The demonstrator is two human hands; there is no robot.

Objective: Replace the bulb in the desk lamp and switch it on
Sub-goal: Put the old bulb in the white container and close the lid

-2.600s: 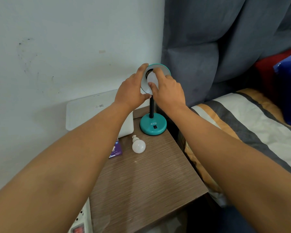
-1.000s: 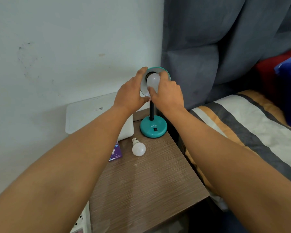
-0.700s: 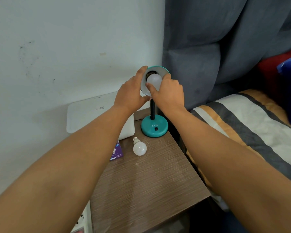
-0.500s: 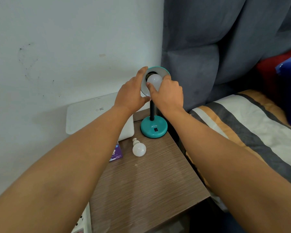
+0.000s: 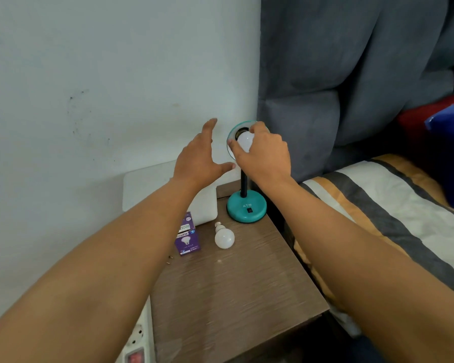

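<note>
A teal desk lamp stands at the back of the wooden bedside table, its round base [image 5: 246, 208] carrying a small black switch. A white bulb [image 5: 243, 142] sits in the socket of the lamp's shade [image 5: 231, 133]. My right hand [image 5: 264, 154] is closed around that bulb with thumb and fingers. My left hand [image 5: 201, 158] hovers just left of the shade, fingers spread, touching nothing. A second white bulb [image 5: 223, 237] lies loose on the table in front of the lamp base.
A purple bulb box [image 5: 187, 235] stands left of the loose bulb. A white flat device [image 5: 152, 184] leans against the wall. A power strip [image 5: 136, 347] lies beside the table [image 5: 233, 297] at lower left. A bed with a striped cover [image 5: 393, 205] is on the right.
My left hand has let go of the lamp shade and moved left, opening its fingers. My right hand stays on the bulb in the socket. The view shifted, showing the purple box fully.
</note>
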